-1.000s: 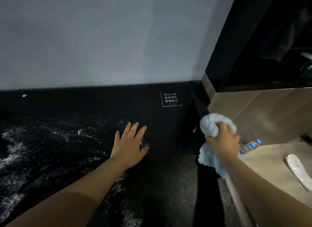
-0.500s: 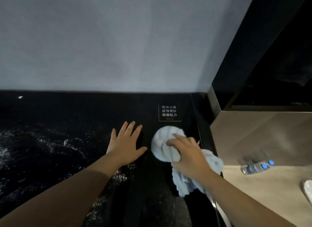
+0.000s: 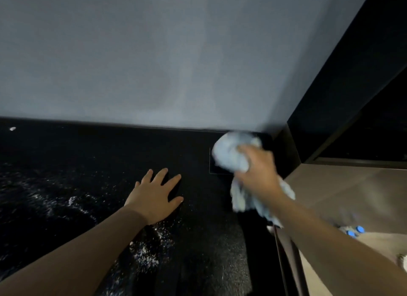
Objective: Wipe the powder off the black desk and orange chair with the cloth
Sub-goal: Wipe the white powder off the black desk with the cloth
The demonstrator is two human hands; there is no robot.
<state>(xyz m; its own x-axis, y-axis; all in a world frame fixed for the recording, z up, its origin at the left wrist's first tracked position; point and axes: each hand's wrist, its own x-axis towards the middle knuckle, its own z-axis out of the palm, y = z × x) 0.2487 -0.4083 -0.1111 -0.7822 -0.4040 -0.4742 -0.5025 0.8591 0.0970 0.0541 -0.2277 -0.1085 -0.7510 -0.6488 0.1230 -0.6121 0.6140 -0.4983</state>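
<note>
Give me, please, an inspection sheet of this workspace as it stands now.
Surface: black desk, white powder scattered over its left and near parts.
Job's things: pale blue cloth bunched at the desk's far right corner; orange chair not in view.
Clutter: blue-capped bottles, blurred, on the wooden surface at right.
Hands: left hand flat on the desk, fingers spread; right hand grips the cloth.
Cables: nothing seen.
Surroundings: grey wall behind, dark panel at right.

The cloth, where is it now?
In the head view the cloth is bunched in the right hand at the far right corner of the desk, right of the left hand.
</note>
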